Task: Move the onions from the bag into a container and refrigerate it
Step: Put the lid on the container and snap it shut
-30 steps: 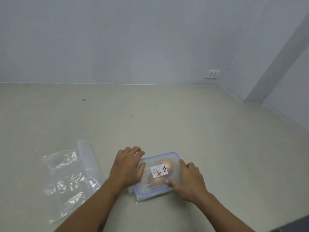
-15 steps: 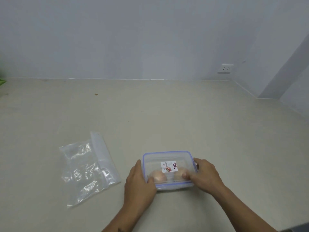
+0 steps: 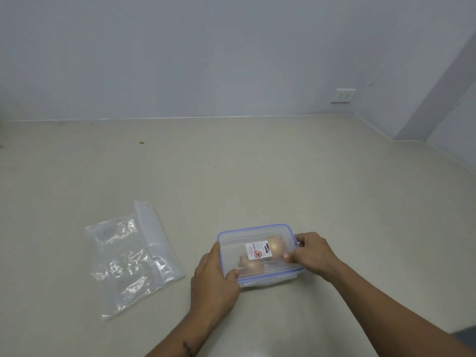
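Observation:
A clear plastic container (image 3: 257, 233) with a blue-rimmed lid and a small white label sits on the beige counter, near the front. Pale onions (image 3: 275, 246) show blurred through the lid. My left hand (image 3: 213, 282) grips the container's left front corner, thumb on the lid. My right hand (image 3: 313, 253) holds its right side, fingers over the edge clip. The flat, transparent zip bag (image 3: 131, 256) lies to the left of the container, apart from it, with nothing visible inside.
The beige counter (image 3: 283, 176) runs back to a pale wall with a power socket (image 3: 343, 95) at the right. A small brown scrap (image 3: 141, 143) lies far left on the counter. A wall corner juts in at the right.
The container has been turned so its long side faces me. My left hand slid from the lid's top to the left front corner; my right hand shifted to the right edge.

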Demonstrator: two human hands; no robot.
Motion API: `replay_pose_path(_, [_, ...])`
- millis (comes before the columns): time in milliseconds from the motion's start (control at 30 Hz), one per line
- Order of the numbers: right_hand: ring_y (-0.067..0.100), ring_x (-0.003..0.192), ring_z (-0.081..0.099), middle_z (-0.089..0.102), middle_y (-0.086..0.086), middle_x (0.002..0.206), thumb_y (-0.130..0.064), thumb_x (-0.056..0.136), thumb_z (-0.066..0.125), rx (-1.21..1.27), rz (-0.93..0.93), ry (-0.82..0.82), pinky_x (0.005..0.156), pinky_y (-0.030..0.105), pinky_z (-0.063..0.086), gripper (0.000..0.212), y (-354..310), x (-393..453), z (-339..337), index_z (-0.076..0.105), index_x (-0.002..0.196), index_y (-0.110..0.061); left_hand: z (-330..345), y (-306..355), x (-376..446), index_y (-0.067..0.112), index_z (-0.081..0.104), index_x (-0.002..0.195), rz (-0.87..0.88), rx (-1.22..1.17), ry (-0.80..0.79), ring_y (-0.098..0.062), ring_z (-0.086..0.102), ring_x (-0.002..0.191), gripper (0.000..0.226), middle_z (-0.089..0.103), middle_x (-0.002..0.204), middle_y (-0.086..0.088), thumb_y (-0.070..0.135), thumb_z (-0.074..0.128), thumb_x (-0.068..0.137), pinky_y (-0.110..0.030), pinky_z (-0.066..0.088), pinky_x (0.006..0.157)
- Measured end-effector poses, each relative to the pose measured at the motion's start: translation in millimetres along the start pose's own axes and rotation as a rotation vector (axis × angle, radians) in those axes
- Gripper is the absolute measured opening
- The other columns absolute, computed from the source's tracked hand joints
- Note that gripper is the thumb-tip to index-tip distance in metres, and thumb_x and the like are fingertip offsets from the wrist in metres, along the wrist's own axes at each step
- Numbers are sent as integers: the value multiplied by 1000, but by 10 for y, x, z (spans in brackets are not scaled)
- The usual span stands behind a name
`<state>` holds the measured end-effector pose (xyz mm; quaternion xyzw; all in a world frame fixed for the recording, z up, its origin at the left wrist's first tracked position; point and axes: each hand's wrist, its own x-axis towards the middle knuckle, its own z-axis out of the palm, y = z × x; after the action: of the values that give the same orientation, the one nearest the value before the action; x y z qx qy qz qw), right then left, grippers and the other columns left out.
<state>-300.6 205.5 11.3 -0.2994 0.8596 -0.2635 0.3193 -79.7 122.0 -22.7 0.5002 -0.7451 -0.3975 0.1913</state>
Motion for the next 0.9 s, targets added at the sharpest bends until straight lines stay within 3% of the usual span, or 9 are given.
replay_pose_path(133, [15, 83, 70, 75, -1, 86, -16, 68, 76, 46, 10, -11, 80, 30, 55, 28, 16, -92, 36, 75, 95, -22, -70, -67, 26, 24, 27, 151, 47, 100, -72, -17, 47, 125, 73, 48, 135, 3, 34, 60, 87, -24, 36, 94])
replay_pose_path(300, [20, 95, 65, 69, 1, 104, -28, 76, 73, 3, 3, 39, 88, 39, 53, 35, 95, -351, 320, 65, 109, -18, -155, -221, -72, 18, 23, 152, 182, 258, -49, -16, 34, 139, 71, 7, 163, 7, 38, 47, 88, -30, 36, 108])
replay_pose_path(400, [16, 109, 55, 54, -4, 120, -34, 85, 64, -1, -60, 257, 88, 30, 42, 56, 229, -634, 639, 45, 137, -25, -186, -328, -212, 19, 41, 147, 314, 284, 14, -17, 52, 127, 66, 28, 160, 3, 32, 54, 84, -31, 47, 97])
replay_pose_path(500, [7, 103, 50, 48, -12, 115, -35, 90, 58, 93, -141, 404, 84, 26, 39, 55, 309, -827, 844, 42, 142, -29, -220, -380, -272, 15, 55, 138, 368, 277, 35, -20, 64, 113, 65, 46, 151, -2, 30, 62, 75, -32, 54, 85])
replay_pose_path(600, [14, 110, 55, 54, -7, 117, -42, 91, 57, 88, -105, 384, 86, 27, 40, 53, 300, -780, 799, 44, 141, -31, -227, -379, -266, 12, 56, 136, 376, 326, 42, -24, 63, 115, 61, 48, 149, -7, 33, 60, 78, -36, 54, 90])
replay_pose_path(700, [19, 114, 56, 59, 0, 124, -39, 91, 59, 26, -111, 259, 96, 32, 44, 54, 262, -755, 626, 45, 142, -29, -244, -353, -256, 12, 53, 138, 366, 388, 38, -26, 58, 123, 62, 44, 151, -8, 37, 52, 82, -38, 51, 96])
replay_pose_path(800, [15, 102, 60, 58, -3, 122, -34, 91, 60, 45, -137, 195, 94, 33, 47, 56, 305, -909, 446, 43, 144, -32, -296, -318, -250, 11, 53, 137, 352, 433, 20, -30, 55, 124, 67, 45, 150, -11, 45, 37, 81, -40, 48, 98])
replay_pose_path(900, [7, 99, 58, 54, -9, 122, -33, 91, 61, 66, -138, 241, 90, 27, 46, 57, 462, -1211, 247, 40, 144, -38, -353, -222, -253, 9, 62, 125, 398, 454, 22, -35, 58, 116, 66, 55, 139, -14, 44, 35, 76, -45, 49, 95])
